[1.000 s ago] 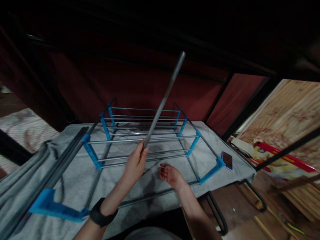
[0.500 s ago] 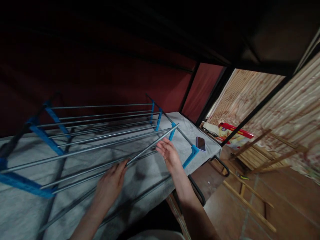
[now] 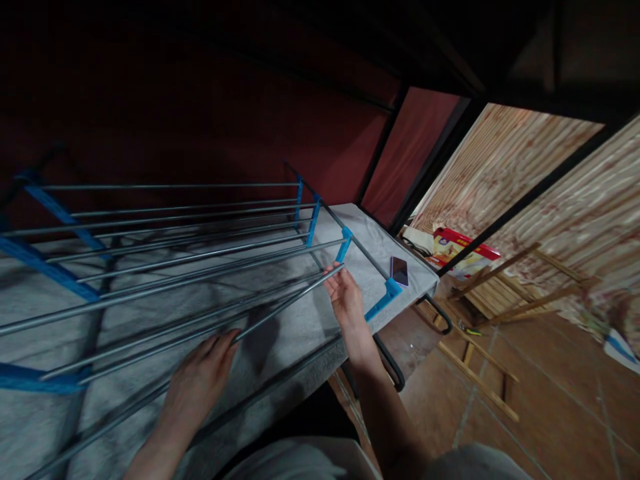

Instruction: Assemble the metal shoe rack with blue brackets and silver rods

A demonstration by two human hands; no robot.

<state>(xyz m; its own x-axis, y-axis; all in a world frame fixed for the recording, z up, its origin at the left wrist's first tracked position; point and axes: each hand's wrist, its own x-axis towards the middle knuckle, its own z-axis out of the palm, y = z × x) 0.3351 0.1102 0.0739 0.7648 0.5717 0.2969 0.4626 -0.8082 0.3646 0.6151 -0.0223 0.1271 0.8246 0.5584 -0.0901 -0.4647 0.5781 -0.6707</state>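
From the left grip point(image 3: 204, 372) slants a rod point(image 3: 289, 304).

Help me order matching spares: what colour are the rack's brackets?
The brackets are blue; the head view shows them best.

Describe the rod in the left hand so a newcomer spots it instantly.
On the grey-covered table is a rack with grey tubes and blue brackets. At its near side are the person's left hand and right hand. The grey rod runs from the left hand's grip to the right hand's fingers; it alone is held, slanting across its neighbours.
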